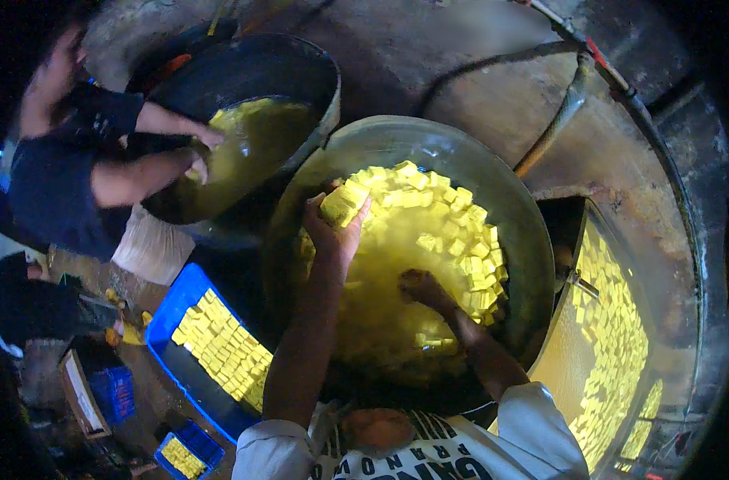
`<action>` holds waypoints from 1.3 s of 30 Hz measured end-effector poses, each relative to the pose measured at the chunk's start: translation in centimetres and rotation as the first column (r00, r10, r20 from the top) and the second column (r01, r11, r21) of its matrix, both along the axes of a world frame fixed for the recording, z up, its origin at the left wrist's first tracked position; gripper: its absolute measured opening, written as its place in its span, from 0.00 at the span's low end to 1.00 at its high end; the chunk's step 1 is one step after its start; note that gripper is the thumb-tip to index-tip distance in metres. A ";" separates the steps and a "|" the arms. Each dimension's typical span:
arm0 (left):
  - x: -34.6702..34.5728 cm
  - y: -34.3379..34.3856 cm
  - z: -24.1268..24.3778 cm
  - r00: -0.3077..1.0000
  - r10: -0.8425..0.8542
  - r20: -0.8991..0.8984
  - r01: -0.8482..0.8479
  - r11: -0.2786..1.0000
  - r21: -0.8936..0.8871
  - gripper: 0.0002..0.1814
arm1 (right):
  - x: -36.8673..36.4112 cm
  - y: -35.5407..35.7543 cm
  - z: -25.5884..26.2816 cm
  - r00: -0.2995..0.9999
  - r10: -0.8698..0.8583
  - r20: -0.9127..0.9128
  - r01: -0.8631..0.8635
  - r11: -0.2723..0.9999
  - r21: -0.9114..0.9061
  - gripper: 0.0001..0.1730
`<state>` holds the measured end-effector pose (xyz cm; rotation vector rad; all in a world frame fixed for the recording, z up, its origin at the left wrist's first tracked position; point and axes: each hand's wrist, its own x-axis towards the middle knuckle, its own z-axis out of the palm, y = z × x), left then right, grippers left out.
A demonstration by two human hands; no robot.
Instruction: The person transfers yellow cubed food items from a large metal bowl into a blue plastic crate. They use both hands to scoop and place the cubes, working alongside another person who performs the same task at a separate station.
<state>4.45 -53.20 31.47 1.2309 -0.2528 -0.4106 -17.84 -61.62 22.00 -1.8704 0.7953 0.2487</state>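
Before me stands a large round metal vat of cloudy yellow liquid. Yellow blocks, apparently tofu, crowd along its far and right sides. My left hand grips a few tofu blocks above the liquid, near the vat's left part. In the middle of the vat, my right hand is at the liquid with its fingers curled. Whether it holds anything is hidden. A few pale blocks show dimly near the vat's front.
At left, another person's hands reach into a second vat. A blue crate of tofu rows stands lower left. On the right, a tank holds many floating blocks. A hose and long pipe run beyond the vat.
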 end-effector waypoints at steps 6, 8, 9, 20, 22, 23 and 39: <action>0.5 4.9 2.5 0.761 0.080 0.644 -0.324 0.907 0.270 0.24 | 8.0 3.3 -3.9 0.931 0.364 -0.006 -0.300 0.758 -0.580 0.25; 1.6 7.3 2.8 0.998 0.063 -0.025 -0.067 0.955 -0.289 0.21 | 8.9 6.8 -3.4 0.859 0.480 0.177 -0.334 0.789 -0.515 0.22; 2.1 8.2 4.8 0.796 -0.371 -0.478 -0.191 0.596 -0.780 0.19 | 9.5 7.0 -2.8 0.785 0.601 0.153 -0.484 0.748 -0.454 0.22; 3.5 23.2 7.1 0.963 0.091 -0.254 -0.228 0.782 -0.581 0.20 | 11.5 12.0 13.5 0.908 0.252 0.336 -0.317 0.936 0.155 0.18; 3.7 25.7 3.9 0.829 -0.104 -0.550 -0.346 0.677 -0.650 0.20 | 14.3 18.3 20.7 0.873 0.269 0.406 -0.315 0.948 0.050 0.20; 3.7 26.3 2.9 0.809 -0.075 -0.583 -0.359 0.723 -0.590 0.20 | 15.1 19.6 20.8 0.871 0.232 0.433 -0.327 0.932 0.158 0.21; 1.3 40.0 -4.2 0.706 0.039 -0.708 -0.506 0.726 -0.465 0.22 | 21.3 25.1 15.5 0.845 0.155 0.512 -0.057 0.978 -0.202 0.14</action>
